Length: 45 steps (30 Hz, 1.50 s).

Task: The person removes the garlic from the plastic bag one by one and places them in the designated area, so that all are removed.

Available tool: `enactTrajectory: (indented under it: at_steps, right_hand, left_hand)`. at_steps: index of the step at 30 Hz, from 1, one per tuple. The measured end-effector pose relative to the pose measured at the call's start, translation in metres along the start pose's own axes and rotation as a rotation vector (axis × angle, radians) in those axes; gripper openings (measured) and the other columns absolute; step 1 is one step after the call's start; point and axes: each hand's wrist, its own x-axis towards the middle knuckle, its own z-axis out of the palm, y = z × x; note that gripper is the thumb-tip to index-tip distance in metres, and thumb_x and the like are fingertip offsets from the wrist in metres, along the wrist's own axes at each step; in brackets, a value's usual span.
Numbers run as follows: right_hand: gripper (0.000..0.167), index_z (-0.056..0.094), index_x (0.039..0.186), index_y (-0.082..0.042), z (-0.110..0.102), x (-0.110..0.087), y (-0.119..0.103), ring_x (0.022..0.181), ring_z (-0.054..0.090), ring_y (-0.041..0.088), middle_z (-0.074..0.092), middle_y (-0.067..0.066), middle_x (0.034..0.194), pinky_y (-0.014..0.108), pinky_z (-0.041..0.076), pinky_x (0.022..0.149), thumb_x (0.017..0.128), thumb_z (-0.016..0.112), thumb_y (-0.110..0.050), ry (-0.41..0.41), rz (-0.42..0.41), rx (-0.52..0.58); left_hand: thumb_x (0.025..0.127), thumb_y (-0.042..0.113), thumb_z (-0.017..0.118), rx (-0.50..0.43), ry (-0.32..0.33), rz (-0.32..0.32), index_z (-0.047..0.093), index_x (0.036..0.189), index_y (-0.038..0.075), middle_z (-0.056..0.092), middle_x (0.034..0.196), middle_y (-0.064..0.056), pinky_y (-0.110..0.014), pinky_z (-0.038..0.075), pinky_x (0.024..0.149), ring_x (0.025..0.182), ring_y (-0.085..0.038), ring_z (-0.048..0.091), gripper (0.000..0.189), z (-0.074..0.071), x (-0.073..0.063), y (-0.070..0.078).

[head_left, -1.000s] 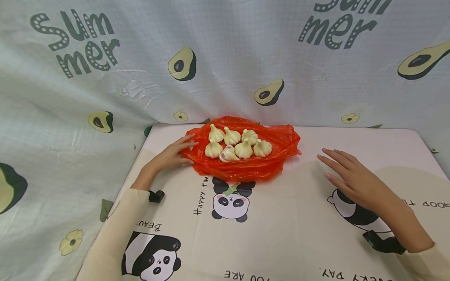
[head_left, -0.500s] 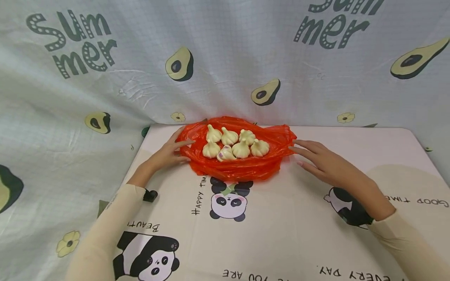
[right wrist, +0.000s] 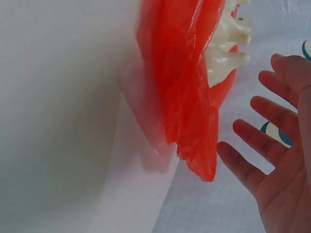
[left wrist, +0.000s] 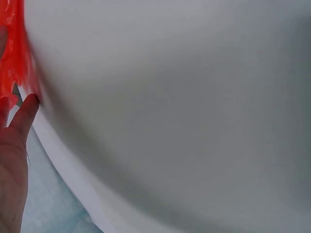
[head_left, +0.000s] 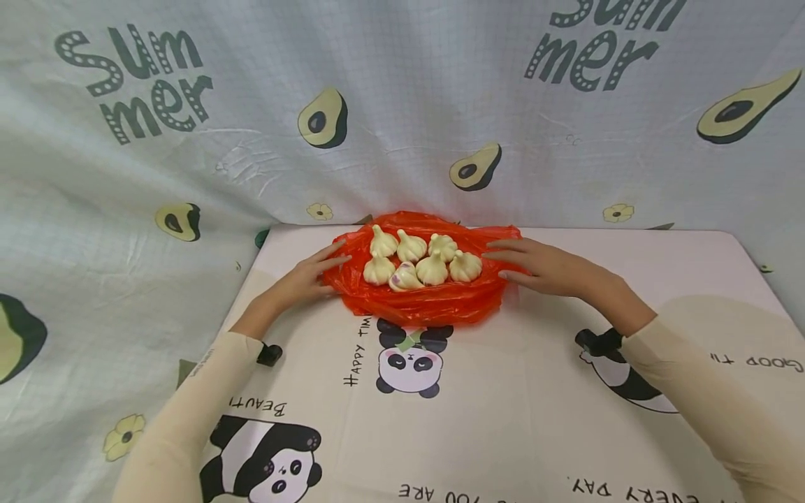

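Several white garlic bulbs (head_left: 431, 268) sit in two rows inside a red plastic bag (head_left: 421, 307), whose crumpled mouth is spread wide around them. One bulb (head_left: 405, 277) in the front row lies tilted and shows purple streaks. My left hand (head_left: 306, 279) is at the bag's left edge with fingers extended; in the left wrist view a fingertip meets the red film (left wrist: 19, 48). Over the bag's right end reaches my right hand (head_left: 547, 267). Its fingers (right wrist: 260, 141) are spread and slightly bent in the right wrist view, holding nothing, near the bulbs.
The table (head_left: 503, 419) has a pale cover printed with pandas and lettering. Close behind the bag, a light curtain (head_left: 402, 105) with avocado prints hangs at the table's back edge and runs along the left side. Dark straps (head_left: 270, 355) sit at both wrists.
My right hand has moved left from the table's right side, past the bag's right edge, to above its right end. The left hand stays at the bag's left edge. The garlic keeps its arrangement.
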Motion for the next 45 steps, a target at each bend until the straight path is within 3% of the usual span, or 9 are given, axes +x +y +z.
enactTrajectory:
  at_steps: [6, 13, 23, 28, 39, 45]
  right_hand:
    - [0.046, 0.054, 0.146, -0.007, -0.004, 0.015, 0.002, 0.143, 0.039, 0.039, 0.048, 0.016, 0.153, 0.06, 0.037, 0.114, 0.103, 0.059, -0.025, -0.027, -0.015, -0.005]
    - [0.048, 0.056, 0.145, -0.01, -0.009, 0.028, 0.006, 0.142, 0.041, 0.038, 0.051, 0.012, 0.152, 0.06, 0.038, 0.113, 0.102, 0.062, -0.029, -0.068, 0.004, 0.009]
    - [0.05, 0.059, 0.143, -0.013, -0.015, 0.056, 0.007, 0.133, 0.053, 0.034, 0.06, 0.008, 0.143, 0.056, 0.043, 0.111, 0.096, 0.07, -0.028, -0.142, -0.063, 0.052]
    - [0.05, 0.062, 0.141, -0.014, -0.015, 0.07, 0.009, 0.12, 0.061, 0.03, 0.066, 0.008, 0.132, 0.05, 0.051, 0.104, 0.094, 0.073, -0.028, -0.189, -0.001, 0.119]
    - [0.04, 0.068, 0.133, -0.014, -0.005, 0.092, 0.018, 0.118, 0.061, 0.028, 0.068, 0.008, 0.127, 0.046, 0.052, 0.103, 0.094, 0.074, -0.024, -0.245, 0.126, 0.229]
    - [0.037, 0.07, 0.13, -0.012, -0.002, 0.098, 0.023, 0.118, 0.06, 0.028, 0.067, 0.009, 0.128, 0.044, 0.051, 0.105, 0.094, 0.074, -0.02, -0.26, 0.17, 0.3]
  left_hand:
    - [0.091, 0.007, 0.073, 0.012, -0.021, -0.006, 0.059, 0.144, 0.013, 0.025, 0.167, -0.01, -0.057, 0.037, 0.115, 0.15, -0.041, 0.026, 0.055, 0.002, -0.003, 0.002]
    - [0.092, 0.007, 0.072, 0.015, -0.029, 0.016, 0.059, 0.144, 0.012, 0.028, 0.166, -0.01, -0.056, 0.035, 0.117, 0.15, -0.041, 0.028, 0.053, 0.003, -0.005, 0.003]
    - [0.094, 0.011, 0.072, 0.047, -0.053, 0.03, 0.058, 0.145, 0.011, 0.031, 0.165, -0.01, -0.055, 0.034, 0.117, 0.148, -0.04, 0.032, 0.053, 0.003, -0.007, 0.006]
    - [0.094, 0.012, 0.072, 0.042, -0.043, 0.036, 0.058, 0.145, 0.011, 0.032, 0.165, -0.009, -0.054, 0.034, 0.118, 0.149, -0.039, 0.033, 0.052, 0.004, -0.006, 0.007]
    - [0.094, 0.006, 0.069, 0.042, -0.039, 0.039, 0.059, 0.144, 0.01, 0.035, 0.163, -0.014, -0.056, 0.034, 0.117, 0.147, -0.042, 0.034, 0.051, 0.004, -0.007, 0.01]
    - [0.093, 0.017, 0.075, 0.049, -0.06, 0.026, 0.059, 0.144, 0.013, 0.033, 0.164, -0.011, -0.059, 0.034, 0.116, 0.147, -0.042, 0.034, 0.054, 0.003, -0.006, 0.009]
